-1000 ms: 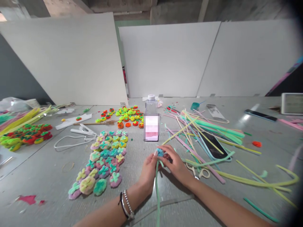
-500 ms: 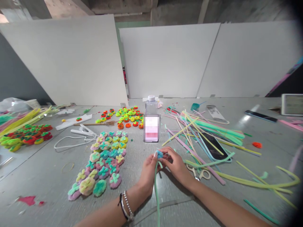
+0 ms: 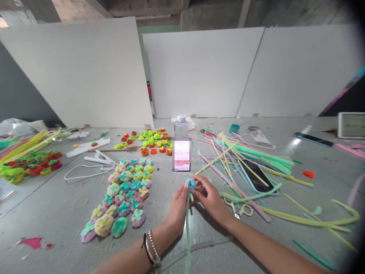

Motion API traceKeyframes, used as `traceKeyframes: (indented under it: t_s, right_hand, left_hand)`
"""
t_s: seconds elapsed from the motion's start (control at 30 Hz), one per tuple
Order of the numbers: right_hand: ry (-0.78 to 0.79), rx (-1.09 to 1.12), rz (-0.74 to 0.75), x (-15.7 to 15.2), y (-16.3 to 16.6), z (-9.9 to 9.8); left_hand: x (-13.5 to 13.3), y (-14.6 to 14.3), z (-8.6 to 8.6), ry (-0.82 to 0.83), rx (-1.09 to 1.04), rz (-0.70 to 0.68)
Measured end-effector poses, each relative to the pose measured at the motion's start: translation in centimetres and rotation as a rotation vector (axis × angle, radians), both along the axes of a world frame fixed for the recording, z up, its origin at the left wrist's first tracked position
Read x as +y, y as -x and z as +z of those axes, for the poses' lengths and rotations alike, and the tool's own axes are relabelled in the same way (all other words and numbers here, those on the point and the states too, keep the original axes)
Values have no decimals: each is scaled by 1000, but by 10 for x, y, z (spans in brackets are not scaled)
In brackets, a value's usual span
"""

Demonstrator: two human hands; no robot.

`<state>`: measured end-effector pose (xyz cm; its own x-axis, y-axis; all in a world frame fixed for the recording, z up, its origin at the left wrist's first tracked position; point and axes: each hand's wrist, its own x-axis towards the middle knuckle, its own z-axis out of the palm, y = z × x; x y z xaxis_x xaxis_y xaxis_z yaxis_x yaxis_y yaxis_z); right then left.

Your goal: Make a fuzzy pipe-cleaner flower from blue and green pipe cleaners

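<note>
Between the fingertips of both hands is a small blue fuzzy pipe-cleaner ball [image 3: 191, 184]. My left hand [image 3: 176, 209] pinches it from the left, together with a long pale green pipe cleaner [image 3: 188, 232] that hangs down toward the table's near edge. My right hand [image 3: 210, 196] grips the ball from the right with thumb and fingers; part of the ball is hidden by the fingers. White-handled scissors [image 3: 238, 208] lie just right of my right hand. To the left are rows of pastel fuzzy pieces topped with small flower shapes [image 3: 124, 186].
A lit phone [image 3: 181, 154] leans before a clear bottle [image 3: 181, 128]. Loose pipe cleaners [image 3: 256, 156] spread on the right, partly over another phone [image 3: 255, 177]. Orange and yellow fuzzy pieces [image 3: 154, 139] sit further back. A white cable [image 3: 85, 175] lies on the left.
The blue ball has turned slightly between my fingers and shows more of its face. Both hands stay in nearly the same place, and the green pipe cleaner still hangs down.
</note>
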<state>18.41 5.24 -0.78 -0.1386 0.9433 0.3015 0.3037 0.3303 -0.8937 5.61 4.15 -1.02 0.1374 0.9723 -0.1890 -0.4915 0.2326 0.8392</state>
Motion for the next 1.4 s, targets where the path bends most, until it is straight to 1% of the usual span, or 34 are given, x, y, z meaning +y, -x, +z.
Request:
traceKeyframes:
  t_s: [0.1, 0.3, 0.5, 0.73, 1.03, 1.2, 1.4]
  right_hand:
    - [3, 6, 21, -1, 0, 1]
    - [-44, -31, 41, 0, 0, 0]
    - [-21, -5, 12, -3, 1, 3]
    - [-28, 8, 1, -3, 0, 1]
    - [-48, 5, 31, -3, -1, 1]
    - [-38, -26, 46, -3, 0, 0]
    - [-87, -30, 44, -2, -1, -2]
  left_hand:
    - [-1, 0, 1, 7, -19, 11]
    - [-2, 0, 4, 15, -42, 10]
    - [-1, 0, 2, 0, -80, 2]
    - [-1, 0, 1, 4, -68, 3]
    - [-2, 0, 8, 19, -41, 15]
    - [0, 1, 5, 6, 27, 66]
    - [2, 2, -4, 32, 72, 81]
